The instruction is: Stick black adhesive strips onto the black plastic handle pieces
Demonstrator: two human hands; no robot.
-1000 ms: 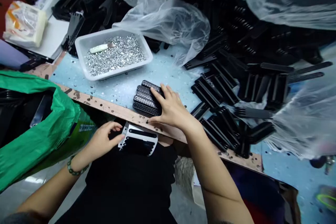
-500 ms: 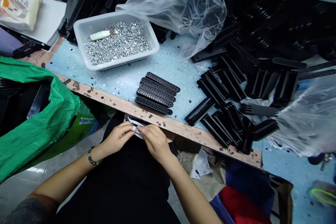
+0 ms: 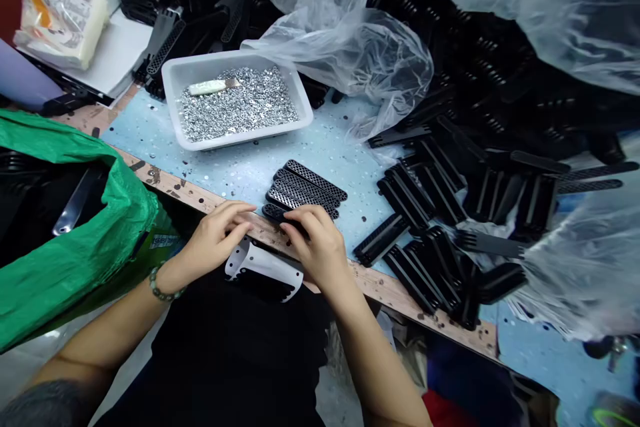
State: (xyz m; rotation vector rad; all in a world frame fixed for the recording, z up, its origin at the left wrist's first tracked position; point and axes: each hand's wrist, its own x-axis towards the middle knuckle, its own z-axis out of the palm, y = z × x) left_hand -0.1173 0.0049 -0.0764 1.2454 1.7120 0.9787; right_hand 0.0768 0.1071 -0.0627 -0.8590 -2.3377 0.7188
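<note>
A row of black perforated strips [image 3: 307, 188] lies on the pale blue table near its wooden front edge [image 3: 200, 199]. My left hand [image 3: 216, 237] and my right hand [image 3: 315, 243] both rest at that edge, fingers curled over the nearest black strip [image 3: 273, 211]. Just below the hands, a white sheet with black cut-outs [image 3: 263, 268] lies on my black-clothed lap. Whether either hand grips the nearest strip or only touches it is unclear.
A white tray [image 3: 176, 78] of small silver nuts with a white-handled tool stands behind the strips. Heaps of black plastic parts [image 3: 450, 213] and clear plastic bags [image 3: 360, 53] fill the right and back. A green bag [image 3: 75, 240] sits at the left.
Both hands rose from my lap to the table edge and now sit on the nearest black strip. The white sheet lies uncovered on my lap.
</note>
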